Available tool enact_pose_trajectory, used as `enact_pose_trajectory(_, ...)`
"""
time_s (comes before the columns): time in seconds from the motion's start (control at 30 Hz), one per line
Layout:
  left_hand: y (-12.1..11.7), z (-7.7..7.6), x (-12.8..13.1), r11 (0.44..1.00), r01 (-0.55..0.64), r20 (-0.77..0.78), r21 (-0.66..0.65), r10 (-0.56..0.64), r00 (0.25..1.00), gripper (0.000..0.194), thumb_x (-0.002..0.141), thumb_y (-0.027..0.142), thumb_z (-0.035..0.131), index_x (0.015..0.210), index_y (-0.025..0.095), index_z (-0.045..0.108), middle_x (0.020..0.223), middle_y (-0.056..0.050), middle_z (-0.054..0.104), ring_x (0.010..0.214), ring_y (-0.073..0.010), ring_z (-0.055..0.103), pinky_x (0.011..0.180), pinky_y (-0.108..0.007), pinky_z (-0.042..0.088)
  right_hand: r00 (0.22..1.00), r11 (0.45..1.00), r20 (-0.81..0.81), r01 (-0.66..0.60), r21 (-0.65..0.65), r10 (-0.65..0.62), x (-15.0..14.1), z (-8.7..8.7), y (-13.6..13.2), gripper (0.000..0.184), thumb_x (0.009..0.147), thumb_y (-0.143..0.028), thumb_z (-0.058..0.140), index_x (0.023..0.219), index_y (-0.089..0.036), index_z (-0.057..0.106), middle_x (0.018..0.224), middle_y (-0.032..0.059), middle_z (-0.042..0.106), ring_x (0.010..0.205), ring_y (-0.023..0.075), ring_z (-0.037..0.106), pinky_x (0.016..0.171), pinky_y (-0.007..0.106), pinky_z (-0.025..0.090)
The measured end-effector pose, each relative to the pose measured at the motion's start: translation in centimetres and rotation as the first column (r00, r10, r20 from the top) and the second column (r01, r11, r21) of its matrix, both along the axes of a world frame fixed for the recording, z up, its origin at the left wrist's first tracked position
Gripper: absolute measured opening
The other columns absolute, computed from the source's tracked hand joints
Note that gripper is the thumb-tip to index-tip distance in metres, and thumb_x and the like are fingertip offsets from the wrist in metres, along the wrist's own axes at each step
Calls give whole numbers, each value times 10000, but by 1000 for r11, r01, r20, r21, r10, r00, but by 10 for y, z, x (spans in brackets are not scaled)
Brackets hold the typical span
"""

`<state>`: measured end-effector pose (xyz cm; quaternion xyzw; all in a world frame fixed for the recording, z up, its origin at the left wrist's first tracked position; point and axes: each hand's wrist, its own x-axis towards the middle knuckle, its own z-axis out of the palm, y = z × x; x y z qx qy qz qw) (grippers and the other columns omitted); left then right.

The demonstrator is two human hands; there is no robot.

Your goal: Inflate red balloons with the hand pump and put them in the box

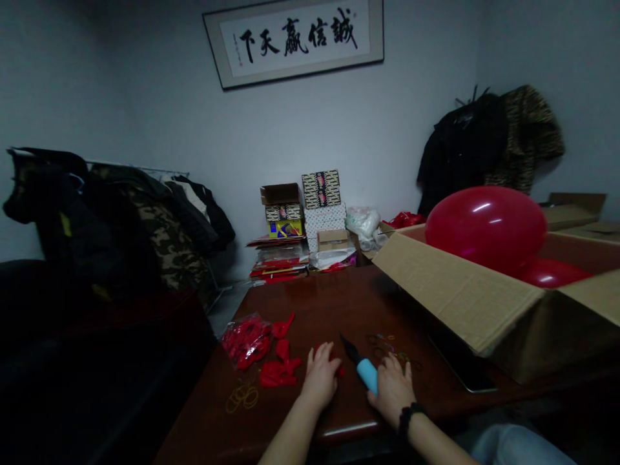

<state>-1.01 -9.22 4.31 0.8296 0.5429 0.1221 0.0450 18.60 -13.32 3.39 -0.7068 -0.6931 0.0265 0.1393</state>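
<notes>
My left hand (320,376) is palm down on the dark wooden table, fingers curled over a limp red balloon (341,371) that mostly hides beneath them. My right hand (396,389), with a dark band at the wrist, covers the rear end of a light blue balloon pump (368,374). Its black nozzle points forward and left. Small rubber bands (402,356) lie just beyond my right fingertips. Left of my left hand are more uninflated red balloons (279,372), a clear bag of red balloons (247,342) and yellowish rubber bands (241,398).
An open cardboard box (460,290) with inflated red balloons (487,226) takes up the table's right side. A dark phone-like slab (462,365) lies beside it. Stacked boxes (323,223) stand by the back wall. Coats hang on a rack (159,232) at left.
</notes>
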Motion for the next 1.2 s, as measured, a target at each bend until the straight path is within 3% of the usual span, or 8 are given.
enact_pose_trajectory(0.13, 15, 1, 4, 996, 83, -78, -44, -86, 993, 302, 744, 190, 508, 990, 255, 672, 1452, -64, 368, 1357, -262, 234, 1097, -533, 87, 999, 999, 12, -37, -24, 37, 26, 7, -22, 414, 605, -314, 501, 961, -151, 636, 1254, 148, 539, 1304, 302, 311, 1090, 537, 82)
enact_pose_trajectory(0.27, 26, 9, 2, 986, 156, -97, -64, -162, 982, 230, 777, 258, 520, 913, 261, 705, 1399, -59, 445, 1335, -271, 275, 1093, -537, 100, 986, 986, 26, -161, -50, 162, 47, 19, -41, 392, 568, -285, 501, 914, -169, 646, 1250, 143, 539, 1320, 296, 301, 1111, 499, 22)
enact_pose_trajectory(0.53, 30, 10, -3, 989, 128, -93, -72, -134, 987, 239, 774, 230, 512, 901, 268, 711, 1380, -42, 465, 1317, -256, 295, 1096, -515, 114, 962, 959, 28, -268, -89, 271, 51, 30, -62, 378, 557, -295, 495, 878, -156, 639, 1268, 169, 517, 1366, 299, 202, 1103, 483, -113)
enact_pose_trajectory(0.97, 30, 10, -5, 985, 150, -83, -84, -157, 984, 252, 785, 235, 513, 938, 285, 706, 1380, -37, 467, 1303, -245, 321, 1093, -513, 131, 954, 953, 19, -297, -52, 299, 42, 21, -47, 392, 534, -275, 495, 877, -156, 641, 1176, 145, 565, 1315, 295, 303, 1110, 470, -76)
enact_pose_trajectory(1.2, 30, 12, -5, 970, 228, -82, -78, -235, 969, 231, 784, 242, 531, 915, 296, 714, 1354, -35, 491, 1288, -246, 337, 1095, -510, 114, 952, 952, -10, -305, -22, 305, 34, 17, -41, 379, 561, -291, 503, 887, -155, 639, 1158, 139, 568, 1302, 295, 320, 1113, 465, -46)
